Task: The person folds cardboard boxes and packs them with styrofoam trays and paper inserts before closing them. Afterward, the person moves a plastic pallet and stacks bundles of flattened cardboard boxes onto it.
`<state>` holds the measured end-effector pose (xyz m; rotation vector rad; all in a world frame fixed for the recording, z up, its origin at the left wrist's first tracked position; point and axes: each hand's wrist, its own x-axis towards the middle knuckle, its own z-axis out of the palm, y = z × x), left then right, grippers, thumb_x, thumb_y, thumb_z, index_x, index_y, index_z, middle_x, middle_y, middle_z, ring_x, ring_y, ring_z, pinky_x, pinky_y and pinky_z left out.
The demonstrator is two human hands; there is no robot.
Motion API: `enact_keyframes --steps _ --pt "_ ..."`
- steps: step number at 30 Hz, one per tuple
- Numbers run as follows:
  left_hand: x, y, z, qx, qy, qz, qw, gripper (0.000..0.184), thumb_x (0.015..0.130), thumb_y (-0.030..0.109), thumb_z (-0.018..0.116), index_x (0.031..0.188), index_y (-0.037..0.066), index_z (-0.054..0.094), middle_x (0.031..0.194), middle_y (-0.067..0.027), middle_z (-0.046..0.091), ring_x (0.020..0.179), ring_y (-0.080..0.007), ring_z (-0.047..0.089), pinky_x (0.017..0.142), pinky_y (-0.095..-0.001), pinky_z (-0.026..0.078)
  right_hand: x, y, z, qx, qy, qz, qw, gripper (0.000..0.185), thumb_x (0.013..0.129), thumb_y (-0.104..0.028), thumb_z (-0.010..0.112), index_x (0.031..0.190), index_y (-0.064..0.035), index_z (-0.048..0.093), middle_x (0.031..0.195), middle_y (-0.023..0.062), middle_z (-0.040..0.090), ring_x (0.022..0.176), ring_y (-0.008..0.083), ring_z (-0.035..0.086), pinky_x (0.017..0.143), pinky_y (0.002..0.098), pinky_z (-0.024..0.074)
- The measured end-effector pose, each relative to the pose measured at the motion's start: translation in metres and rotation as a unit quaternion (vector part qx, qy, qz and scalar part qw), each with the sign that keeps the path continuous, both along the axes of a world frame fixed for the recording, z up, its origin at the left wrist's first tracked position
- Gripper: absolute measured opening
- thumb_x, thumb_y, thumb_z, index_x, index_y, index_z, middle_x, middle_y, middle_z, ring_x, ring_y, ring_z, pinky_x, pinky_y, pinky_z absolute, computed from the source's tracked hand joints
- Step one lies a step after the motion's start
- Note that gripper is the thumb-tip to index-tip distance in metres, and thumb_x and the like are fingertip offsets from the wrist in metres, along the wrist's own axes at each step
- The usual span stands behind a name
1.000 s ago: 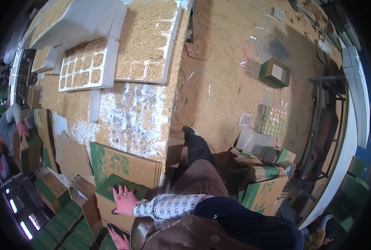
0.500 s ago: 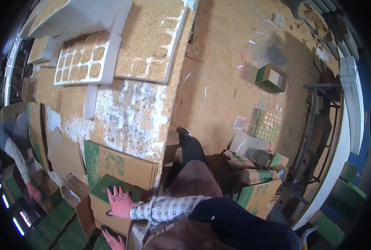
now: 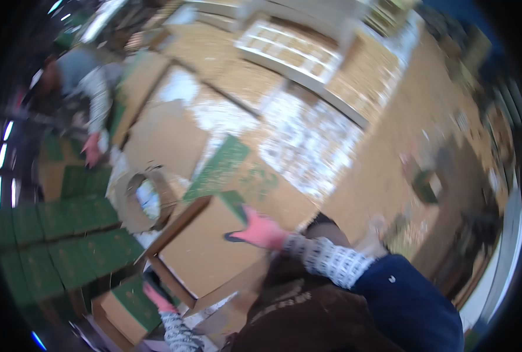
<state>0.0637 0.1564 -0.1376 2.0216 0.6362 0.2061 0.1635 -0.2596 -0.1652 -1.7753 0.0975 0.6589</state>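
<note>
A brown cardboard box (image 3: 208, 252) with raised edges lies in front of me, its plain panel facing up. My right hand (image 3: 264, 230), in a pink glove with dark fingertips, grips its right-hand edge, thumb over the panel. A green flap (image 3: 232, 202) shows just beyond those fingers. By the box's lower left end is my left hand (image 3: 160, 296), also gloved in pink; motion blur hides how its fingers are set. Right beside that hand sits a smaller green-and-brown carton (image 3: 129, 308). A flat green-printed cardboard piece (image 3: 261, 176) lies behind the box.
Rows of green boxes (image 3: 55, 249) stand on the left. Another person's gloved hand (image 3: 92, 149) is over a carton at upper left. A torn round cardboard container (image 3: 126, 202) sits near the box. White sawdust-filled trays (image 3: 296, 56) stand at the back; a carton (image 3: 428, 186) lies on the floor.
My view has swung left. My right hand has gone from lying spread on the green top to gripping the box's edge, and the plain panel now faces up.
</note>
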Motion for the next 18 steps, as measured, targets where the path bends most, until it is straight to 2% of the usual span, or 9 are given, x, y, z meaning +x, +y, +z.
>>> enact_keyframes --steps 1,3,5,8,11,12,15,16,18 --pt "-0.026 0.044 -0.054 0.062 0.05 -0.068 0.994 0.038 0.095 0.027 0.037 0.116 -0.004 0.046 0.111 -0.0132 0.054 0.1 -0.0178 0.054 0.089 -0.0312 0.044 0.003 -0.002 0.005 0.005 0.006 -0.002 1.0 0.089 0.069 -0.047 0.07 0.133 0.001 0.031 0.124 0.0203 0.049 0.114 0.0322 0.048 0.096 0.0361 0.0378" --pt "-0.045 -0.004 -0.092 -0.132 0.03 -0.043 0.99 0.04 0.094 0.028 0.038 0.119 -0.004 0.043 0.115 -0.0126 0.051 0.104 -0.0183 0.051 0.092 -0.0314 0.041 0.007 -0.002 0.009 0.096 -0.018 -0.017 0.995 0.074 0.072 -0.036 0.072 0.128 0.0007 0.04 0.116 0.0155 0.056 0.107 0.0236 0.053 0.092 0.0324 0.0407" --pt "-0.049 -0.036 -0.117 -0.237 0.002 -0.038 0.971 0.044 0.094 0.029 0.04 0.122 -0.004 0.04 0.119 -0.0121 0.049 0.108 -0.0188 0.048 0.094 -0.0315 0.038 0.013 -0.005 0.017 0.129 -0.004 -0.017 0.991 0.06 0.075 -0.028 0.071 0.122 0.0012 0.047 0.108 0.0103 0.06 0.098 0.016 0.054 0.087 0.0287 0.0424" --pt "-0.056 -0.059 -0.143 -0.296 -0.033 -0.044 0.954 0.049 0.093 0.031 0.042 0.126 -0.004 0.036 0.125 -0.0113 0.045 0.114 -0.0196 0.044 0.098 -0.0316 0.033 0.017 -0.022 -0.02 0.097 0.0 0.009 0.995 0.048 0.08 -0.027 0.066 0.115 0.0018 0.053 0.103 0.0067 0.061 0.092 0.0139 0.056 0.083 0.0278 0.0442" --pt "-0.054 -0.077 -0.161 -0.313 -0.068 -0.064 0.945 0.056 0.092 0.033 0.044 0.131 -0.004 0.032 0.131 -0.0106 0.041 0.12 -0.0203 0.04 0.102 -0.0318 0.029 0.018 -0.03 -0.009 0.029 -0.033 0.022 0.999 0.042 0.085 -0.033 0.058 0.107 0.0031 0.058 0.101 0.0046 0.062 0.09 0.0135 0.056 0.08 0.0276 0.045" --pt "-0.052 -0.083 -0.163 -0.313 -0.084 -0.07 0.943 0.058 0.091 0.034 0.045 0.133 -0.004 0.031 0.133 -0.0103 0.039 0.122 -0.0206 0.038 0.103 -0.0319 0.027 0.024 -0.032 -0.007 0.109 0.045 0.033 0.992 0.043 0.087 -0.035 0.053 0.104 0.0035 0.06 0.103 0.0047 0.061 0.09 0.0161 0.056 0.083 0.0287 0.0437" --pt "-0.047 -0.097 -0.134 -0.312 -0.11 -0.076 0.941 0.06 0.09 0.036 0.045 0.133 -0.004 0.031 0.134 -0.0106 0.039 0.123 -0.0212 0.037 0.104 -0.0323 0.026 0.041 -0.05 -0.025 -0.029 -0.109 0.129 0.985 0.046 0.09 -0.033 0.049 0.117 0.005 0.05 0.112 0.0144 0.057 0.102 0.0185 0.053 0.086 0.0304 0.0419" --pt "-0.046 -0.099 -0.108 -0.305 -0.119 -0.077 0.942 0.06 0.09 0.036 0.045 0.133 -0.004 0.032 0.133 -0.0109 0.04 0.123 -0.0213 0.037 0.104 -0.0324 0.026 0.045 -0.052 -0.013 0.09 -0.073 0.091 0.989 0.046 0.091 -0.033 0.046 0.12 0.003 0.048 0.115 0.0145 0.055 0.104 0.0208 0.052 0.089 0.032 0.0407" --pt "-0.051 -0.101 -0.05 -0.276 -0.155 -0.084 0.945 0.06 0.09 0.038 0.045 0.132 -0.004 0.034 0.132 -0.0115 0.041 0.123 -0.0217 0.038 0.104 -0.0328 0.026 0.036 -0.05 0.045 0.317 0.028 0.03 0.947 0.047 0.093 -0.035 0.042 0.125 -0.001 0.046 0.121 0.0149 0.052 0.109 0.0254 0.051 0.094 0.0353 0.0384"
